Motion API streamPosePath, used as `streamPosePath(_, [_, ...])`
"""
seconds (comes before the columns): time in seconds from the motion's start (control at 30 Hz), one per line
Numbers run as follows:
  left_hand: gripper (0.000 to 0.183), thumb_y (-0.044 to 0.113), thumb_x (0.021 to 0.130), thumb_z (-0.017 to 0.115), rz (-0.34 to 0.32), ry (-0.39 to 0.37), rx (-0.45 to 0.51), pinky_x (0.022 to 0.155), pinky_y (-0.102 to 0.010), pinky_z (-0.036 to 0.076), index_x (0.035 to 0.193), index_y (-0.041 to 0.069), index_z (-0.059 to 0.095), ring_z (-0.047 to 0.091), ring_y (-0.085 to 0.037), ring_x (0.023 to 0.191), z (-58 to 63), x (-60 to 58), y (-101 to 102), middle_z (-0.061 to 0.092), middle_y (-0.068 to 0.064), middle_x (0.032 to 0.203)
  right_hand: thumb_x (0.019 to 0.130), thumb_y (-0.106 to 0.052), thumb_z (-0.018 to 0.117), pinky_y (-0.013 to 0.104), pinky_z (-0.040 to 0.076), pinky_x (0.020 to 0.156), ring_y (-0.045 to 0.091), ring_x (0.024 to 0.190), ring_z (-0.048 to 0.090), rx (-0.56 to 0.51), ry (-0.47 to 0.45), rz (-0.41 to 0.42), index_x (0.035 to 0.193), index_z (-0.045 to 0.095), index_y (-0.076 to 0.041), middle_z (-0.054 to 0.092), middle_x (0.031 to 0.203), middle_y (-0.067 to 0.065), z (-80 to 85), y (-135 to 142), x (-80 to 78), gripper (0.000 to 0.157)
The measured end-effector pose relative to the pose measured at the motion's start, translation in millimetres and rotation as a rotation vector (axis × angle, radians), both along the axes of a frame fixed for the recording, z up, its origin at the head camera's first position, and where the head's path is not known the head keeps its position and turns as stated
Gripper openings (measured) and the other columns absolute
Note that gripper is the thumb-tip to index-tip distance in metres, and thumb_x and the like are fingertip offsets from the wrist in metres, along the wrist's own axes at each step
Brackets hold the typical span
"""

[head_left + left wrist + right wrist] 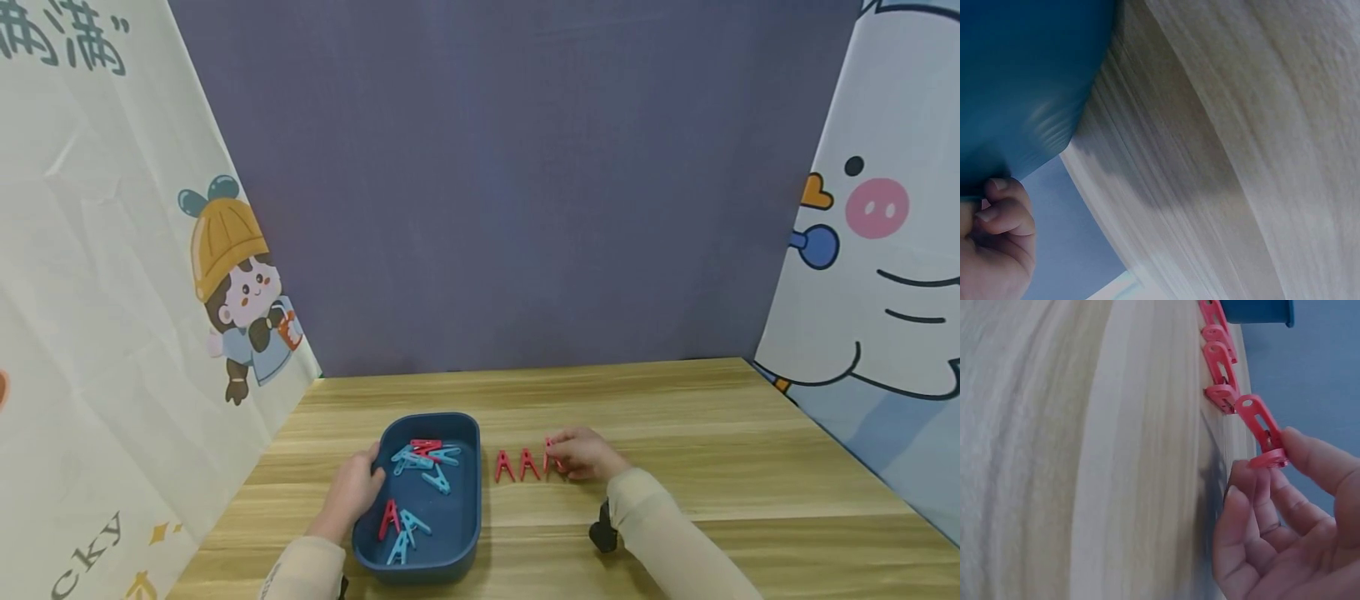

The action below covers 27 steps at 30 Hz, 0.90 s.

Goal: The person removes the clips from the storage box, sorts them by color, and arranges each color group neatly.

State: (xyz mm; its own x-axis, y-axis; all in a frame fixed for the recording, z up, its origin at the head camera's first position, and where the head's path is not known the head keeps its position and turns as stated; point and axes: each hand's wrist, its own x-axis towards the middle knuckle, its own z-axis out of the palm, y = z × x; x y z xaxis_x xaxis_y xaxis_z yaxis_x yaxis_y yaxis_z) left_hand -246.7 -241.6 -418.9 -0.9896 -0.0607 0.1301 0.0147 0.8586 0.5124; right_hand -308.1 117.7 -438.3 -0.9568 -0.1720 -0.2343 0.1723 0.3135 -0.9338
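My left hand (351, 492) grips the left rim of a dark blue plastic bin (478, 508); in the left wrist view its fingers curl at the bin's edge. Inside the bin lie several light blue clothespins (437, 479) and a few red clothespins (389, 518). To the bin's right, two red clothespins (528, 464) lie side by side on the table, handle ends apart toward me. Beside them my right hand (591, 455) pinches another red clothespin (1262, 428) between thumb and fingers, at the right end of the row and close over the wood.
The wood-grain table (675, 433) reaches back to a grey-purple panel (510, 208). Printed cartoon sheets hang on both sides, a left sheet (90, 250) and a right sheet (900, 317). A black device (603, 531) sits at my right wrist.
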Motion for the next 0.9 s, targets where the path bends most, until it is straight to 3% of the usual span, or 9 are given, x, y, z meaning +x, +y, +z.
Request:
streamPosePath(0.23, [0.048, 0.002, 0.087, 0.055, -0.001, 0.007, -0.009, 0.092, -0.052, 0.04, 0.131, -0.011, 0.041, 0.043, -0.042, 0.118, -1.8, -1.4, -1.3, 0.045, -0.029, 0.129, 0.084, -0.011, 0.065, 0.026, 0.046, 0.05, 0.013, 0.059, 0.053, 0.088, 0.008, -0.024, 0.091, 0.06, 0.0, 0.058, 0.069, 0.003, -0.5, -2.8, -0.5, 0.014])
streamPosePath(0.9, [0.047, 0.002, 0.088, 0.054, 0.01, 0.01, -0.003, 0.093, -0.052, 0.039, 0.132, -0.011, 0.041, 0.042, -0.041, 0.119, -2.4, -3.1, -0.4, 0.045, -0.028, 0.13, 0.081, -0.005, 0.066, 0.023, 0.044, 0.046, 0.012, 0.052, 0.047, 0.179, 0.045, -0.081, 0.076, 0.055, -0.003, 0.051, 0.063, 0.002, -1.9, -10.7, 1.0, 0.012])
